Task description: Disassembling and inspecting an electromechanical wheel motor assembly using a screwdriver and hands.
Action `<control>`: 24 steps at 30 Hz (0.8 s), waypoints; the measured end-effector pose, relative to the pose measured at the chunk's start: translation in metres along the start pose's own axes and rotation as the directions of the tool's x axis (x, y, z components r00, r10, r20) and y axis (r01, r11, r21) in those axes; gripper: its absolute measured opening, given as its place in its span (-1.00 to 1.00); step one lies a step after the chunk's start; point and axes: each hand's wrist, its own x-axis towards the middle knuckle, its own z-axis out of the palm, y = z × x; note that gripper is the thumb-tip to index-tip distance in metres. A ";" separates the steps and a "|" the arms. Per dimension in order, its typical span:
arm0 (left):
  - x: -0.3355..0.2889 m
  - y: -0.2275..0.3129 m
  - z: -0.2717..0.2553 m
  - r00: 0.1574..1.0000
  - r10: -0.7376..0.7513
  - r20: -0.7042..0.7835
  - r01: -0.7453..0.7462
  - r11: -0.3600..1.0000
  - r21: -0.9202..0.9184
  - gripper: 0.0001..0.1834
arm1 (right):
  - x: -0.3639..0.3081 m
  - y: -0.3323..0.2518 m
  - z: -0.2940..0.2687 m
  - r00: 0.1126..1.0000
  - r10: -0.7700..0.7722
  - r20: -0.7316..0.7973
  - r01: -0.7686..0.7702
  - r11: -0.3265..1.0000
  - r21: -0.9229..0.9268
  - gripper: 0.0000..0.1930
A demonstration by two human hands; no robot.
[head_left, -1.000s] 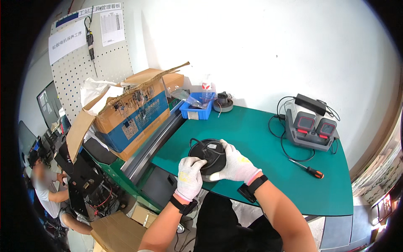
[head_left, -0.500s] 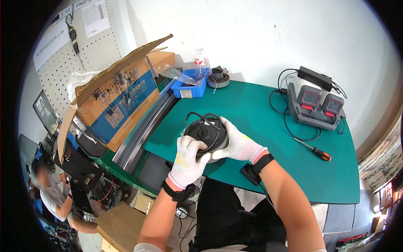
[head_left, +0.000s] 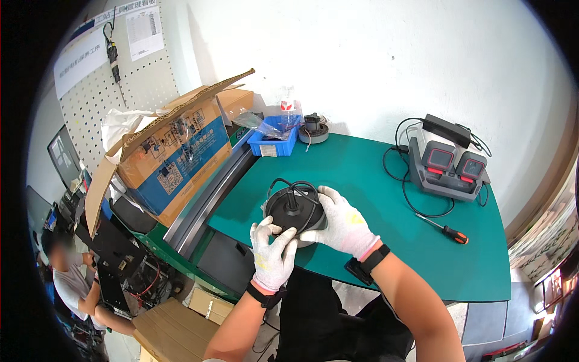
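At front edge of worktop [head_left: 374, 211], toward its front-left corner: black disc-shaped motor [head_left: 294, 215], cable [head_left: 303, 184] looped on top. Right hand [head_left: 342, 226] grips right rim, fingers closed; left hand [head_left: 271, 256] touches near rim, cannot tell if fingers grip.

Far-left corner of worktop [head_left: 386, 232]: blue plastic bin [head_left: 284, 148]. Far-right corner: white-and-grey dock [head_left: 446, 186], black power adapter [head_left: 446, 131] on top. Near right edge: orange-and-black screwdriver [head_left: 453, 234].

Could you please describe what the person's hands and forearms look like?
The left hand and right hand each wear a whitish glove with a yellow marking on the back and a pinkish cuff. Black straps with dark devices circle both wrists; forearms look bare.
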 end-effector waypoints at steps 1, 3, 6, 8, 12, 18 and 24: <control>0.000 0.001 0.000 1.000 -0.015 -0.008 0.015 1.000 0.010 -0.70 | -0.002 -0.001 0.002 1.000 -0.002 0.002 0.002 1.000 -0.003 0.14; 0.002 0.003 0.003 0.999 -0.017 -0.031 0.017 1.000 -0.011 -0.70 | -0.007 -0.003 0.005 0.996 0.046 -0.073 -0.039 0.995 0.097 0.17; 0.005 0.003 0.003 0.998 -0.004 -0.061 0.007 0.999 0.040 -0.68 | -0.018 -0.008 0.015 0.969 0.104 -0.222 -0.083 0.991 0.103 0.21; 0.008 0.005 -0.004 0.990 -0.076 -0.115 0.072 0.997 -0.039 -0.67 | -0.022 -0.012 0.011 0.979 0.143 -0.147 -0.129 0.987 0.098 0.24; 0.036 -0.005 -0.022 0.969 -0.191 -0.156 0.173 0.977 -0.124 -0.67 | -0.029 -0.016 0.000 0.982 0.188 -0.037 -0.186 0.982 0.037 0.25; 0.142 -0.015 -0.044 0.936 0.153 0.318 -0.124 0.986 -0.110 -0.41 | -0.043 -0.020 -0.015 0.990 0.125 0.068 -0.119 0.990 -0.081 0.09; 0.214 -0.011 -0.019 0.448 0.032 0.893 -0.194 0.979 0.062 -0.57 | -0.069 -0.008 -0.016 0.967 0.129 0.219 -0.095 0.983 -0.159 -0.14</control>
